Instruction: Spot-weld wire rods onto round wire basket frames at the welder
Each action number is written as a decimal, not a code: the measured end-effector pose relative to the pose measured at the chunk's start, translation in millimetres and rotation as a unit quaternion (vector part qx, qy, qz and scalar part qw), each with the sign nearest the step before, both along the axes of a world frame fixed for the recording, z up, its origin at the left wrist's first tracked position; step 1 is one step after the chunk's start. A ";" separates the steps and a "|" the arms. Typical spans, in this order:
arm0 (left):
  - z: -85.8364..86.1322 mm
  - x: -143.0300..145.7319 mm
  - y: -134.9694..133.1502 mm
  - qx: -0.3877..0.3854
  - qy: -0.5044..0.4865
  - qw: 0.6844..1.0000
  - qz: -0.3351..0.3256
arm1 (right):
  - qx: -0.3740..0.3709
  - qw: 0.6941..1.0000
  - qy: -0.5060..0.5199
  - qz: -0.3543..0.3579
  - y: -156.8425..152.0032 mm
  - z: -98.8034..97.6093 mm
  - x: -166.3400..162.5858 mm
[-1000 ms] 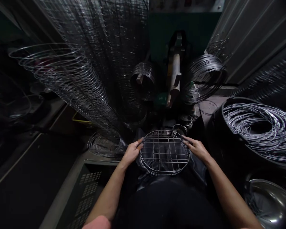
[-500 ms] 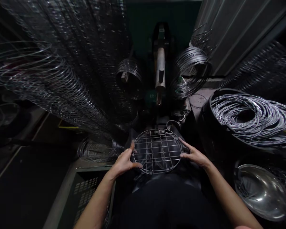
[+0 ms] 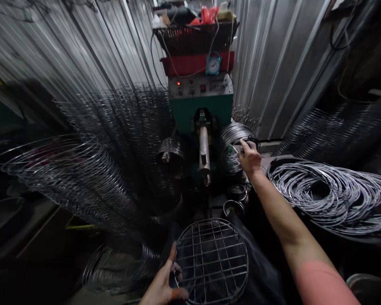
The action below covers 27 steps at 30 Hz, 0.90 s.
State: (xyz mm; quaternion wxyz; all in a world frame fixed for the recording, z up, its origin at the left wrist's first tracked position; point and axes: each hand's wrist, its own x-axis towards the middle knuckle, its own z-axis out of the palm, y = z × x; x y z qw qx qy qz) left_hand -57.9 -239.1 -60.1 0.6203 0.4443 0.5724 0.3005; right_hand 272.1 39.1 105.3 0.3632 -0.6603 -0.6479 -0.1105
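A round wire grate (image 3: 211,262) with crossed bars sits over my lap, tilted toward me. At its left rim, my left hand (image 3: 168,275) grips it between thumb and fingers. My right hand (image 3: 250,156) is off the grate, stretched forward to a bundle of wire rings (image 3: 238,133) beside the machine. Its index finger points out over the rings, and the other fingers are partly hidden. No ring shows clearly held in it. Between the ring bundles, a metal arm (image 3: 204,148) juts from the green machine (image 3: 201,106).
Tall stacks of wire rings (image 3: 92,178) lean on the left. A dark tub (image 3: 277,163) heaped with loose wire rings (image 3: 333,195) stands at the right. Another ring bundle (image 3: 171,148) hangs left of the metal arm. A clock (image 3: 213,64) sits on the machine, before a corrugated wall (image 3: 266,63).
My right hand has let go of the grate and moved forward to the ring bundle. The left hand still holds the grate. My view has tilted up, showing the machine's panel.
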 end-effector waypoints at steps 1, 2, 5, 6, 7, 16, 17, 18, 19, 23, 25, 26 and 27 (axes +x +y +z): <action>-1.1 -1.4 0.6 -0.001 -0.010 1.000 -0.004 | -0.032 0.997 -0.062 -0.012 11.3 16.2 -1.4; -2.1 -2.9 1.6 -0.003 -0.023 1.000 -0.009 | -0.071 0.990 -0.117 -0.020 20.7 30.3 -1.6; -6.9 -6.5 6.4 -0.025 -0.062 0.998 -0.019 | -0.150 0.962 -0.224 -0.036 39.4 59.7 4.2; -9.4 -7.1 8.5 -0.035 -0.065 0.997 -0.018 | -0.153 0.957 -0.242 -0.042 42.8 65.8 7.6; -12.2 -7.5 10.6 -0.042 -0.065 0.997 -0.017 | -0.150 0.954 -0.255 -0.049 45.0 70.7 11.2; -15.3 -6.4 12.2 0.017 -0.022 0.999 -0.031 | -0.095 0.939 -0.328 -0.030 28.3 91.0 30.3; -13.7 -5.7 11.5 0.013 -0.020 0.999 -0.024 | -0.086 0.937 -0.339 -0.013 20.6 91.8 32.1; -12.0 -4.8 11.0 0.009 -0.018 1.000 -0.016 | -0.081 0.933 -0.350 0.006 10.8 92.2 34.4; -10.1 -3.8 10.7 0.005 -0.018 1.000 -0.010 | -0.079 0.930 -0.358 0.025 -1.4 92.2 37.3; 2.8 -1.9 9.5 0.015 -0.037 0.999 -0.008 | -0.065 0.938 -0.327 0.090 -68.9 88.9 57.3; 10.9 -3.6 9.0 0.021 -0.061 0.998 -0.012 | -0.028 0.953 -0.269 0.136 -104.3 85.7 69.4; 14.1 -4.9 9.0 0.023 -0.077 0.997 -0.013 | -0.013 0.961 -0.225 0.162 -119.6 82.7 73.7; 16.1 -6.0 9.2 0.022 -0.100 0.995 -0.010 | -0.005 0.968 -0.171 0.185 -132.5 77.7 75.6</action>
